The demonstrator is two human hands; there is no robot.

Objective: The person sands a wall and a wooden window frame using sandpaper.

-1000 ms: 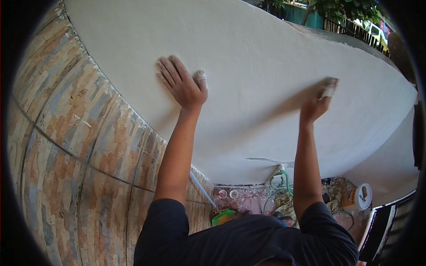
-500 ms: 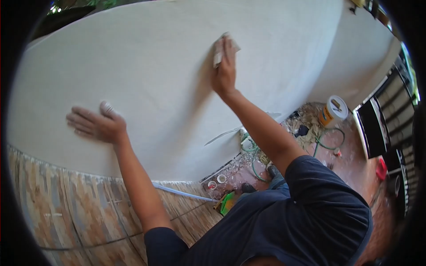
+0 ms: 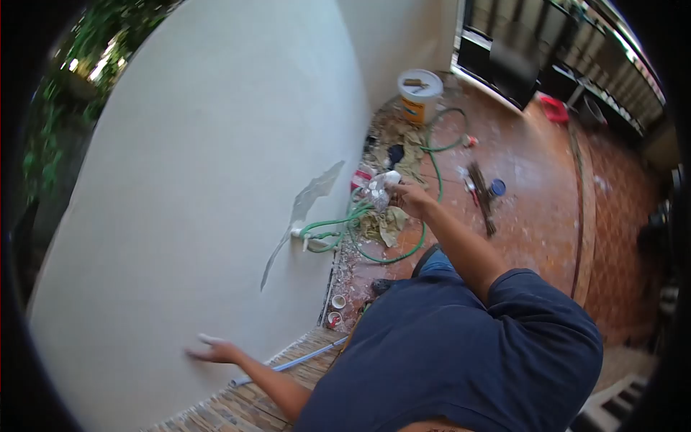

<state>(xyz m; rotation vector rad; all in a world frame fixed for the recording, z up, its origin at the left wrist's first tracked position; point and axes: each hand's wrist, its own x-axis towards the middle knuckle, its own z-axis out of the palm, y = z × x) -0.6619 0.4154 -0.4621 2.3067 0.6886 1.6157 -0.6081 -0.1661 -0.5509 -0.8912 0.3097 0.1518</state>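
Note:
My left hand (image 3: 214,351) is open beside the lower part of the white wall (image 3: 209,180), fingers stretched out and slightly blurred. Its thumb is covered in something white; contact with the wall cannot be told. Away from the wall, my right hand (image 3: 412,199) is held over the floor with its fingers curled. At its fingertips is a small whitish piece (image 3: 391,178), apparently the folded sandpaper, though blur hides its shape. Below that hand lie a clear plastic bag (image 3: 376,194) and a crumpled tan cloth (image 3: 389,225).
A green hose (image 3: 389,259) loops from a wall tap (image 3: 297,232) near a grey unpainted patch (image 3: 313,193). A white bucket (image 3: 419,93) stands in the corner. A brush-like bundle (image 3: 481,198), a blue lid (image 3: 497,188) and small cups (image 3: 338,302) lie on the reddish floor.
My right hand has left the wall, where it pressed the folded sheet, and is now over the floor. My left hand has shifted lower on the wall. The view has turned right.

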